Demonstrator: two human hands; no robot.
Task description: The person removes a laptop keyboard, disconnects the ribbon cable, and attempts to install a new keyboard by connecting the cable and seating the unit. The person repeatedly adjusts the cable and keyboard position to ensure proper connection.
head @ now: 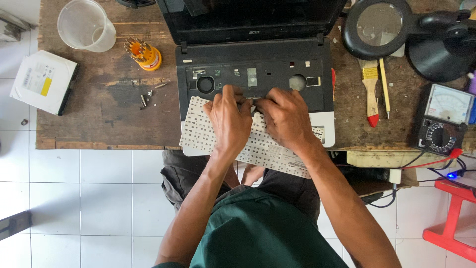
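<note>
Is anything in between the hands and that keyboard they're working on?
No, nothing visible. The left hand and right hand both lie straight on the flipped-over keyboard, fingertips at its top edge by the open keyboard bay of the laptop. The screws and screwdriver bit set sit off to the left.

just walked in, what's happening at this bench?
A person is working on an open black laptop on a wooden table. Its keyboard is out of the bay and lies flipped, pale underside up, over the palm rest. Both the left hand and right hand press at its top edge by the exposed bay. Loose screws, a screwdriver bit set, a brush and a multimeter lie around.
</note>
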